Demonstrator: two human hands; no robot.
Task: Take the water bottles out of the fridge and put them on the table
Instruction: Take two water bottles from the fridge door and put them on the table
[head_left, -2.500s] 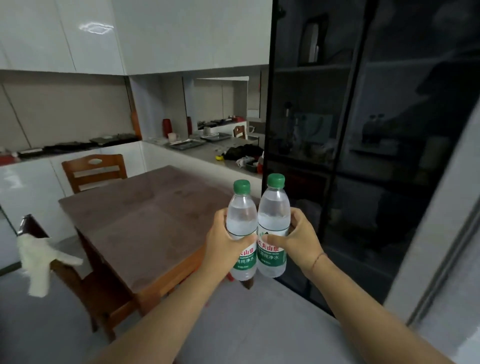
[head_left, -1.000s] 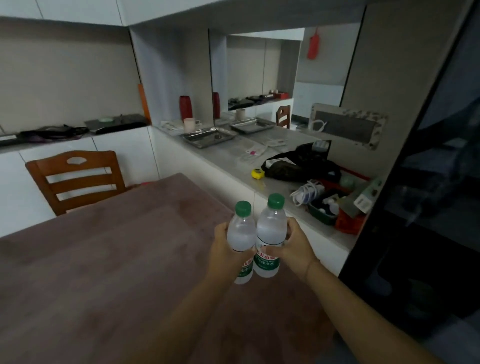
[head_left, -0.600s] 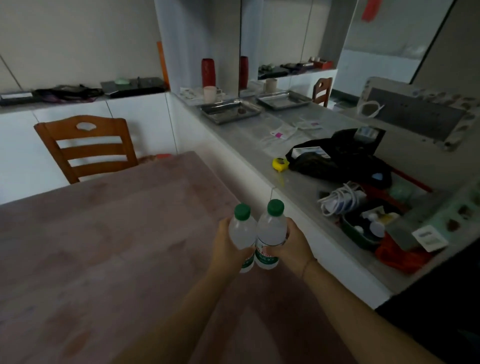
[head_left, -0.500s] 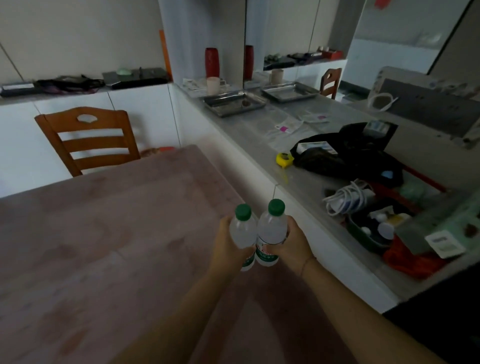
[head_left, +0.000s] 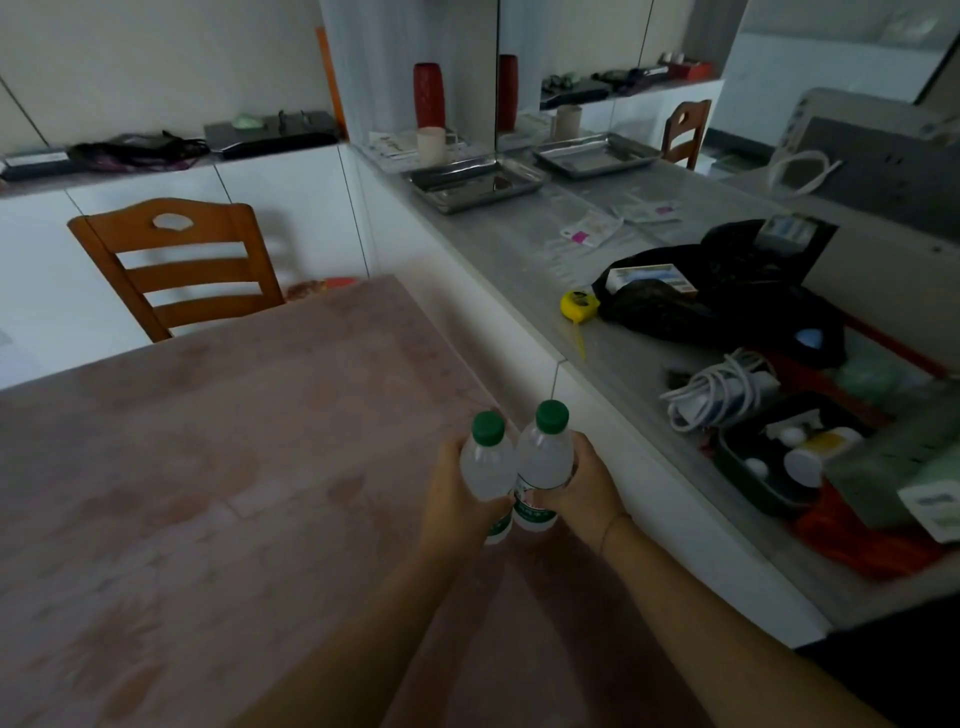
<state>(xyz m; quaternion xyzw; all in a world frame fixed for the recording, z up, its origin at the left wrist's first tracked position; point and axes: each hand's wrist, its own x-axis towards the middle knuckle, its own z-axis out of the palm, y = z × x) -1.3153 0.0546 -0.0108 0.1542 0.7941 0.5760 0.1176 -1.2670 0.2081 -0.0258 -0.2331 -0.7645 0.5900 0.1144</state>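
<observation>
- Placement looks to be the step in hand. The fridge is out of view and both water bottles are over the brown surface (head_left: 208, 441), so the carrying seems done for this pair.
- The left bottle (head_left: 485, 467) and the right bottle (head_left: 543, 460) stand upright with green caps up. They are pressed side by side and touching. They are near the edge of the brown surface that runs along the cluttered grey surface (head_left: 509, 249).
- The left hand (head_left: 454, 501) is wrapped round the lower half of the left bottle, fingers curled over the label.
- The right hand (head_left: 582, 488) grips the right bottle the same way from the other side. Neither of the hands is free.
- From where I stand I can't tell whether the bases are already down or just above the top, since the hands cover the lower ends.
- The next move, I'd judge, is to lower both straight down until the bases sit flat. The fingers should then loosen gently so that neither bottle tips the other.
- The spot is close to the edge, so setting them a little further in, toward the wooden chair (head_left: 176, 260), would be safer.
- Whether more bottles wait in the fridge can't be judged from here.
</observation>
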